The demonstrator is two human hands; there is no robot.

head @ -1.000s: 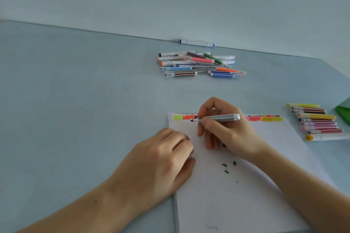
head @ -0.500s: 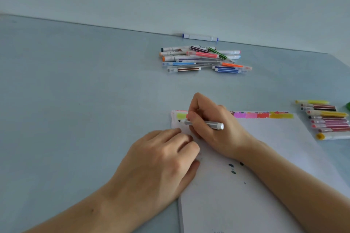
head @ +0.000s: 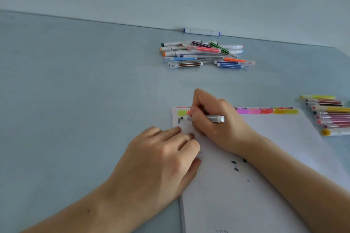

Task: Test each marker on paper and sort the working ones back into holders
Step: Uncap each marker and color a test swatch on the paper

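Note:
My right hand (head: 214,123) grips a grey marker (head: 212,118) with its tip down on the top left corner of the white paper (head: 265,157), where a fresh grey mark (head: 179,120) shows. A row of coloured test swatches (head: 265,111) runs along the paper's top edge. My left hand (head: 161,159) rests on the paper's left edge, fingers lying loosely curved on it, holding nothing. A loose pile of markers (head: 204,54) lies farther back on the table. A second group of markers (head: 329,114) lies in a row to the right of the paper.
A white marker with blue ends (head: 201,31) lies against the wall behind the pile. The grey-blue table (head: 75,91) stretches wide to the left. A few dark ink dots (head: 235,165) mark the middle of the paper.
My right hand moved left along the paper's top with the grey marker, lowered its tip and drew a grey mark at the top left corner. My left hand stayed on the paper's edge.

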